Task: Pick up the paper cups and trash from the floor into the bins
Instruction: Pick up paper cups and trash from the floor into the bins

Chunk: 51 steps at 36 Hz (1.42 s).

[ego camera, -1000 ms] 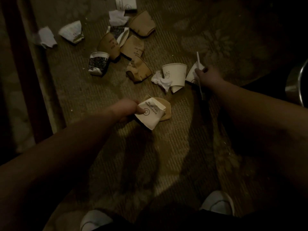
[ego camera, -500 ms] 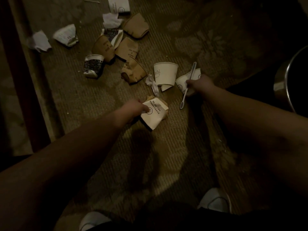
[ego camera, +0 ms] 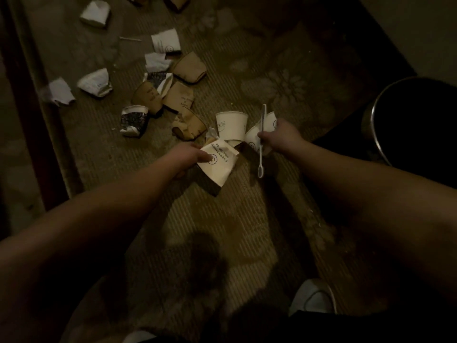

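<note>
Across the whole view lies a patterned carpet [ego camera: 173, 231], dimly lit, with a dark wooden edge [ego camera: 32, 107] running down the 9 o'clock side. At 3 o'clock stands a round metal bin [ego camera: 371, 125], its inside black. From 10 o'clock toward the centre the floor is strewn with litter: crushed brown cups [ego camera: 189, 68], a crumpled patterned cup [ego camera: 133, 120], white torn scraps [ego camera: 95, 81], and one white cup [ego camera: 231, 127] just above the centre, mouth toward 12 o'clock. Both forearms reach in from 7 and 4 o'clock. At the centre the left hand [ego camera: 188, 154] pinches a flattened white printed cup [ego camera: 218, 164] by its upper left edge, thumb across the print; whether the cup is off the carpet cannot be told. Just toward 2 o'clock from it, the right hand [ego camera: 279, 137] is curled round a crushed white cup [ego camera: 254, 134] together with a thin white plastic spoon [ego camera: 261, 144], whose handle points to 12 o'clock and whose bowl hangs toward 6 o'clock. At 5 o'clock shows a white shoe [ego camera: 312, 297].
</note>
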Tool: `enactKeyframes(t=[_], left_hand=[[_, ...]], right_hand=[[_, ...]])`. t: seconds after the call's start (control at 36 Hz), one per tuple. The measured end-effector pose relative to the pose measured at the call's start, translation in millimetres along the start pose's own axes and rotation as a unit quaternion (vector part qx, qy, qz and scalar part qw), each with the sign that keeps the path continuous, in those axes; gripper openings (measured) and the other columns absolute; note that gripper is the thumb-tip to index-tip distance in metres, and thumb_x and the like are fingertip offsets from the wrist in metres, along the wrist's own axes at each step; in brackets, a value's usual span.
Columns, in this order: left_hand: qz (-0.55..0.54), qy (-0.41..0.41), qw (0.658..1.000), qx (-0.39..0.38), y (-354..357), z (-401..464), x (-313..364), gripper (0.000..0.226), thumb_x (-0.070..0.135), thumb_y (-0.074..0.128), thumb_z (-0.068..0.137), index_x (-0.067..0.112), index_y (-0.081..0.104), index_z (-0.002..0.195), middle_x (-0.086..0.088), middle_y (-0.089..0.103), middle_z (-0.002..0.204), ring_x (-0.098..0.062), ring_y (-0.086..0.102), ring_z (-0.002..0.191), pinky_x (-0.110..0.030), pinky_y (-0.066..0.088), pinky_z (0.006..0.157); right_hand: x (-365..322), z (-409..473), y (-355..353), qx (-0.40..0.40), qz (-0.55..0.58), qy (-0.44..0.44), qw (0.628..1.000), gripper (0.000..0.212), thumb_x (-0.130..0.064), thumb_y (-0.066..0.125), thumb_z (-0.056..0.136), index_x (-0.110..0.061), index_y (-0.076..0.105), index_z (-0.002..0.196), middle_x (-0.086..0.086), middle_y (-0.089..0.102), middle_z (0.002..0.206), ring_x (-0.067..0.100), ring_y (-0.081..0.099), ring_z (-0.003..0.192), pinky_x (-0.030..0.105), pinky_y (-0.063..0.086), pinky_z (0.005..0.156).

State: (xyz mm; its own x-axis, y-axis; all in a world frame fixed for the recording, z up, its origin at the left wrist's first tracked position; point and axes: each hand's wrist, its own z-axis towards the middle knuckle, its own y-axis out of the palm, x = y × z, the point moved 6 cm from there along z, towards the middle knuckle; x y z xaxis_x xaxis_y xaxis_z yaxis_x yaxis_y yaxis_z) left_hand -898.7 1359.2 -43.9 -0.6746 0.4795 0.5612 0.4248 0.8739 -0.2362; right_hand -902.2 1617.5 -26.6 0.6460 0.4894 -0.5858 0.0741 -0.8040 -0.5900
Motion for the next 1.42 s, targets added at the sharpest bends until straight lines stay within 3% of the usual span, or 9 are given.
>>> enactKeyframes(t=[0.19,0.28,0.39,0.53,0.67,0.83,0.92,1.08,1.42], left_hand=[[-0.003,0.069,0.998,0.005,-20.7,-33.5,74.6,0.050,0.012,0.079,0.080,0.009,0.061,0.126,-0.007,0.065,0.116,-0.023,0.059,0.107,-0.038,0.048,0.092],[-0.026,0.093,0.995,-0.001,-17.0,-56.5,111.2,0.023,0.011,0.074,0.085,0.017,0.060,0.102,-0.001,0.065,0.099,-0.018,0.058,0.095,-0.035,0.044,0.083],[-0.041,0.139,0.989,-0.020,-2.8,-78.2,154.5,0.033,0.012,0.074,0.084,0.014,0.061,0.114,-0.004,0.068,0.110,-0.020,0.059,0.110,-0.034,0.042,0.092],[-0.057,0.187,0.979,-0.063,37.4,-106.5,206.9,0.037,0.009,0.075,0.082,0.014,0.059,0.115,-0.006,0.067,0.107,-0.019,0.060,0.096,-0.032,0.044,0.081],[-0.015,0.211,0.971,-0.107,99.7,-132.0,244.8,0.035,0.009,0.078,0.078,0.021,0.057,0.103,-0.007,0.065,0.111,-0.024,0.062,0.105,-0.038,0.050,0.092],[0.047,0.219,0.965,-0.137,177.5,-155.7,269.6,0.046,0.010,0.076,0.082,0.014,0.055,0.123,0.001,0.058,0.099,-0.010,0.055,0.084,-0.023,0.043,0.062],[0.067,0.215,0.963,-0.148,207.9,-158.5,271.6,0.054,0.008,0.075,0.082,0.012,0.052,0.130,-0.003,0.060,0.114,-0.016,0.058,0.097,-0.030,0.051,0.081],[0.139,0.240,0.955,-0.106,241.1,-152.5,259.8,0.059,0.011,0.078,0.080,0.013,0.049,0.132,-0.008,0.058,0.126,-0.024,0.059,0.109,-0.032,0.050,0.077],[0.255,0.275,0.926,-0.045,260.3,-143.1,247.7,0.074,0.030,0.077,0.080,0.018,0.039,0.142,-0.011,0.051,0.139,-0.032,0.046,0.130,-0.050,0.044,0.106]], right_hand=[[-84.3,-40.2,-70.7,0.045,-0.044,-0.105,0.992,0.067,-0.028,0.069,0.092,-0.015,0.036,0.149,0.009,0.053,0.139,0.013,0.061,0.084,0.024,0.050,0.054],[-105.8,-66.7,-115.5,0.088,-0.043,-0.123,0.988,0.064,-0.031,0.068,0.092,-0.014,0.039,0.146,0.006,0.055,0.130,0.011,0.061,0.081,0.024,0.050,0.056],[-116.4,-104.8,-176.9,0.125,-0.107,-0.168,0.972,0.055,-0.037,0.067,0.092,-0.012,0.046,0.136,0.001,0.050,0.113,0.014,0.056,0.093,0.028,0.045,0.068],[-96.8,-137.7,-251.0,0.191,-0.121,-0.135,0.965,0.063,-0.039,0.068,0.091,-0.009,0.043,0.141,0.010,0.050,0.138,0.023,0.052,0.115,0.038,0.047,0.089],[-52.5,-160.4,-306.9,0.229,-0.070,-0.079,0.968,0.064,-0.035,0.068,0.092,-0.013,0.040,0.145,0.009,0.045,0.146,0.023,0.049,0.122,0.032,0.043,0.083],[6.2,-171.3,-347.5,0.272,-0.065,-0.011,0.960,0.070,-0.038,0.072,0.088,-0.009,0.041,0.143,0.013,0.047,0.144,0.032,0.049,0.128,0.040,0.047,0.097],[31.4,-171.0,-353.8,0.272,-0.053,0.014,0.961,0.075,-0.036,0.071,0.089,-0.009,0.034,0.149,0.014,0.042,0.149,0.032,0.044,0.134,0.036,0.042,0.097],[63.1,-163.1,-336.1,0.252,-0.060,0.052,0.964,0.077,-0.035,0.068,0.092,-0.009,0.028,0.153,0.011,0.036,0.155,0.030,0.040,0.137,0.028,0.039,0.084],[91.4,-140.7,-299.8,0.188,-0.044,0.072,0.978,0.078,-0.038,0.070,0.090,-0.012,0.028,0.151,0.011,0.041,0.151,0.031,0.048,0.130,0.032,0.042,0.083]])
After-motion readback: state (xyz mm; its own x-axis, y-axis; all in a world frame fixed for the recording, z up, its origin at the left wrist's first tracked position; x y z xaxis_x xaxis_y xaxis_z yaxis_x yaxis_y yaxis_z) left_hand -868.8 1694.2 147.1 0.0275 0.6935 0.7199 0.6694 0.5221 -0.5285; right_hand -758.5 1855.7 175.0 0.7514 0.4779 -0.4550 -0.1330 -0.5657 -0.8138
